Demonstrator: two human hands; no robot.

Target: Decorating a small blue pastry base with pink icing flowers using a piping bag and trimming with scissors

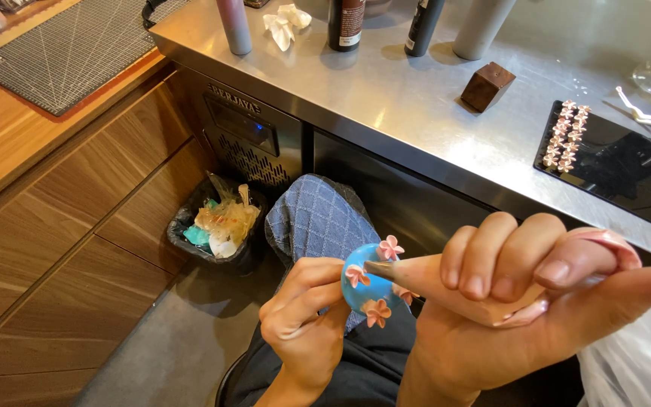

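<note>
Left hand [303, 316]: closed around a blue ball [363, 286], which is held in front of the steel counter's front edge, above the lap; small pink flowers [390, 247] are stuck to the ball.
Right hand [521, 301]: wrapped tightly around a pink piping bag [446, 275], whose metal tip [380, 267] is pressed against the blue ball.
Counter [408, 113]: brushed stainless steel, with dark cabinet fronts and a vented panel set beneath its front edge.
Back edge of the counter: dark bottles [346, 22], a grey cylinder [480, 26], a pink tube [233, 26] and crumpled white paper [284, 22] are lined up.
Middle of the counter: a small brown cube [487, 85] is set alone.
Right end of the counter: a black tray [627, 169] is laid there, with rows of pink flowers [565, 136] kept in its near left corner.
Floor [182, 339]: grey, with a black waste bin [216, 226] full of wrappers placed against the cabinet.
Left side of the room: wooden drawer fronts [62, 256] are seen, topped by a wooden surface on which a grey cutting mat [62, 45] is laid.
Lap: a blue checked cloth [318, 218] is draped over the knee.
</note>
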